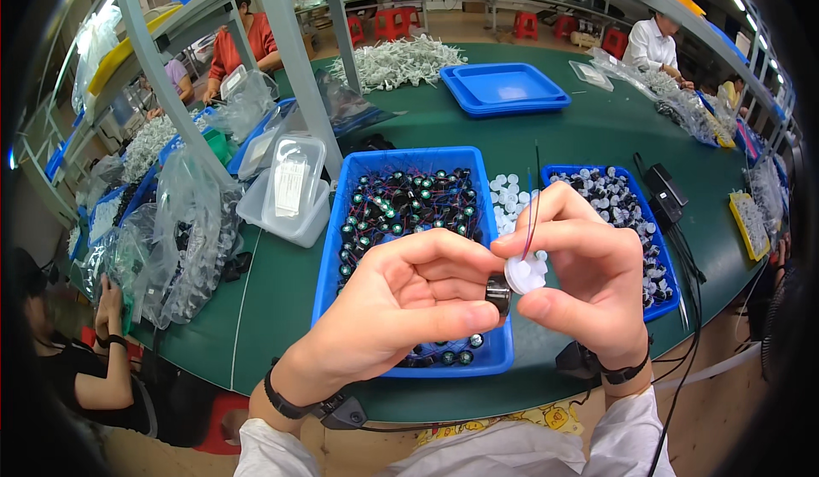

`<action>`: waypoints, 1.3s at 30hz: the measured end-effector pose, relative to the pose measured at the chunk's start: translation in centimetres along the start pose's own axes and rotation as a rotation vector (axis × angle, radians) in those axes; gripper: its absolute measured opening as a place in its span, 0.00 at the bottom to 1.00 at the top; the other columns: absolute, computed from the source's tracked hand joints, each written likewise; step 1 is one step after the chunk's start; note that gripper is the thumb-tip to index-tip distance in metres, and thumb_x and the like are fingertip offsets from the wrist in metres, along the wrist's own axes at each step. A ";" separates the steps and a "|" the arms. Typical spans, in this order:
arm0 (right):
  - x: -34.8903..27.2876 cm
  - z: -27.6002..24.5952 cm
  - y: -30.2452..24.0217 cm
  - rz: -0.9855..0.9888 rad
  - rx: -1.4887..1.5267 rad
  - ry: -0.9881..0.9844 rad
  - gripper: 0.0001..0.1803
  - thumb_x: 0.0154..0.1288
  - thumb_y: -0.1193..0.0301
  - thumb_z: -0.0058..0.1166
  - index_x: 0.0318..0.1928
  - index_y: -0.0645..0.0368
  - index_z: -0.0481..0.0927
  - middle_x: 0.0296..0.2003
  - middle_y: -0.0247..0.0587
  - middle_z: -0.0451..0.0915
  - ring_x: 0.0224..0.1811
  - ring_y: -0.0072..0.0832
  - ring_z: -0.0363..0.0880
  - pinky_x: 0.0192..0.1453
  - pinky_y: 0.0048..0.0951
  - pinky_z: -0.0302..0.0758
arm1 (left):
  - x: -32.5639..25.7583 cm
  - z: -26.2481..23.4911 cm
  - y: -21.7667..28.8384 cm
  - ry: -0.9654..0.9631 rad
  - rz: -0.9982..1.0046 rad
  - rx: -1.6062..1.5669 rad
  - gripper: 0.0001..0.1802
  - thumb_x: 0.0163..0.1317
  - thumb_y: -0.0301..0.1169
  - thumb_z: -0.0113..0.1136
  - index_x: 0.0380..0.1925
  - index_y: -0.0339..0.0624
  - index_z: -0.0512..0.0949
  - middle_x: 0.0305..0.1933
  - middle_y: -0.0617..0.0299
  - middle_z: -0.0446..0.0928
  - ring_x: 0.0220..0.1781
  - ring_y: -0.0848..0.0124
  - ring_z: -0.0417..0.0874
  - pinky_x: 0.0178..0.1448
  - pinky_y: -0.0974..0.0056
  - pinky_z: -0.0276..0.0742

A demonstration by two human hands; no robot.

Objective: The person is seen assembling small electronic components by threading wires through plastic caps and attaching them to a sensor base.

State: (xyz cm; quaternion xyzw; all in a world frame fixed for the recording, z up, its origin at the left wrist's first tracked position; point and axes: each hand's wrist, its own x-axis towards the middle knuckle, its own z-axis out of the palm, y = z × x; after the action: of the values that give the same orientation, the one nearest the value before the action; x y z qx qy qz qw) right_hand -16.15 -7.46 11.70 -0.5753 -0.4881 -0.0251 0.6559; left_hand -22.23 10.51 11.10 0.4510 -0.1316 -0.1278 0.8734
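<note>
My left hand (pixel 401 298) is closed on a small black cylindrical part (pixel 499 294), pinched between thumb and fingers. In my right hand (pixel 593 268) a white round plastic cap (pixel 524 276) is gripped at its edge, right beside the black cylinder's end. Thin dark, blue and reddish wires (pixel 532 221) rise from the cap past my right fingers. Whether cap and cylinder are joined cannot be made out. Below my hands sits a deep blue bin (pixel 331 264) of black cylindrical parts with green ends and fine wires. A loose pile of white caps (pixel 505 194) lies behind my right hand.
A blue tray (pixel 664 259) of black-and-white parts stands at right, beside a black power adapter (pixel 665 189) and cables. Stacked blue trays (pixel 503 93) and a white parts heap (pixel 399 63) lie farther back. Clear plastic boxes (pixel 290 195), bags and rack posts (pixel 294 50) crowd the left. Other people sit around.
</note>
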 end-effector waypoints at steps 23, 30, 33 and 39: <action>0.0 0.0 -0.8 0.061 -0.065 0.001 0.21 0.35 0.72 0.68 0.36 0.65 0.81 0.32 0.37 0.69 0.36 0.23 0.65 0.39 0.21 0.61 | 0.2 -0.4 -0.5 -0.053 0.083 0.075 0.19 0.50 0.20 0.62 0.43 0.34 0.69 0.40 0.60 0.73 0.45 0.75 0.75 0.50 0.70 0.73; 0.4 0.0 -0.3 0.009 -0.066 -0.018 0.19 0.37 0.73 0.67 0.35 0.66 0.81 0.32 0.39 0.70 0.34 0.24 0.68 0.38 0.22 0.63 | 0.1 -0.3 -0.7 -0.053 0.087 0.026 0.18 0.52 0.20 0.61 0.44 0.34 0.69 0.44 0.57 0.73 0.48 0.73 0.75 0.51 0.69 0.73; 0.8 -0.4 -0.2 -0.026 -0.074 -0.048 0.18 0.39 0.73 0.67 0.34 0.66 0.81 0.32 0.41 0.72 0.35 0.27 0.70 0.40 0.24 0.66 | 0.1 -0.2 -0.7 -0.053 0.086 -0.014 0.18 0.53 0.21 0.60 0.44 0.34 0.68 0.45 0.56 0.73 0.48 0.73 0.75 0.52 0.69 0.73; 0.7 -0.8 -0.5 -0.038 -0.164 -0.118 0.16 0.41 0.72 0.66 0.32 0.67 0.80 0.31 0.42 0.73 0.37 0.32 0.74 0.42 0.29 0.71 | 0.0 0.0 -0.7 -0.087 -0.002 -0.139 0.18 0.54 0.23 0.60 0.44 0.35 0.67 0.45 0.57 0.73 0.48 0.73 0.74 0.51 0.69 0.72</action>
State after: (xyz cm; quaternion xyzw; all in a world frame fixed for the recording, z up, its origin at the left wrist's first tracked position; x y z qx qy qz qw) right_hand -15.56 -7.89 12.63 -0.6183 -0.5329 -0.0435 0.5761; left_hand -22.29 10.15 10.50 0.3835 -0.1599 -0.1572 0.8959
